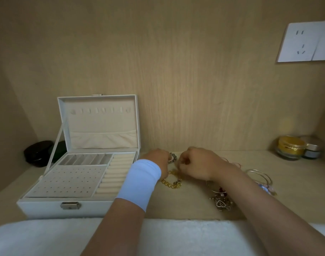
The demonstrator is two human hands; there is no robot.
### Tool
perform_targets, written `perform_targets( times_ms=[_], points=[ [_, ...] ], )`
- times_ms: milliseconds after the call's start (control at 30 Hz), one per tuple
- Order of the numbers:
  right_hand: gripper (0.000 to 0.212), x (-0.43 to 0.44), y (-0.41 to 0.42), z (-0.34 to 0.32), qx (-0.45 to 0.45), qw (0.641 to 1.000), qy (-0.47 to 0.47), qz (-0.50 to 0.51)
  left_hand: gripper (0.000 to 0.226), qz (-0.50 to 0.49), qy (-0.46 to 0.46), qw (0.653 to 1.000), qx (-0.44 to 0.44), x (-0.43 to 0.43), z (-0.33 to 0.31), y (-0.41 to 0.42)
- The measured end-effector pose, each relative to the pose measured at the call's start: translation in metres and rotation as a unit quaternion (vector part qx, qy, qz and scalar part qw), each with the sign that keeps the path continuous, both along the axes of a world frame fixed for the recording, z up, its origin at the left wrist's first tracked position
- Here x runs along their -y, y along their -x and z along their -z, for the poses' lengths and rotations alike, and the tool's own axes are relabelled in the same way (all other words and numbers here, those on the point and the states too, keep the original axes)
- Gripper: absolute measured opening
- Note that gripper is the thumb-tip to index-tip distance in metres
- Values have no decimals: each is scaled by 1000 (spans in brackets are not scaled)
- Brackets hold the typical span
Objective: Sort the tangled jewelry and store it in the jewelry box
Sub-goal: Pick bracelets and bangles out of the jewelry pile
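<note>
So the jewelry box (47,207) sits open on the left and every slot I can see has nothing in it, so I'd say this is barely started. Left hand (155,159) is curled round a dark bead bracelet (172,157). Right hand (196,163) is bunched up tight beside it, can't tell what it's pinching. Bangles (259,176), yellow bead bracelet (172,183) and a charm clump (221,202) are all out on the shelf.

Right of the jewelry box (47,207), the left hand (156,157) hides its own fingers and half the dark bead bracelet (173,157). Further right, the right forearm (250,191) covers part of the tangled heap (221,201), its pieces too small to separate.
</note>
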State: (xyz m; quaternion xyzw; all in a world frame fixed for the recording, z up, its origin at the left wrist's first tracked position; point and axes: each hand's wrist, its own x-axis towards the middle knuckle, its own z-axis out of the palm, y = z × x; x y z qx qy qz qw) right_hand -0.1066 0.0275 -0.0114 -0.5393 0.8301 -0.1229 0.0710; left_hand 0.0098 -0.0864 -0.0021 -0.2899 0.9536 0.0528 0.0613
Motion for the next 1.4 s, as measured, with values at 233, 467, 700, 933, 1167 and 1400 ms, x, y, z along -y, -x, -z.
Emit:
perform_targets(
  times_ms=[233, 467, 700, 933, 1167, 1400],
  points=[
    [16, 16, -21, 13, 8, 998, 38, 40, 35, -3, -67, 998, -17, 7, -2, -4],
    [16, 27, -16, 21, 9, 990, 122, 66, 35, -31, 32, 994, -95, 8, 10, 0],
    [22, -1, 17, -1, 39, 998, 38, 37, 48, -9, -28, 998, -51, 6, 22, 8],
    [12, -40, 43, -37, 90, 995, -27, 20, 39, -17, -25, 994, -101, 2, 6, 4],
    [11, -45, 49, -30, 31, 990, -124, 60, 13, 37, -154, 976, -147, -49, 9, 23],
    [25, -43, 39, -30, -24, 981, -160, 106, 13, 26, -94, 989, -110, -65, 17, 31]
  ],
)
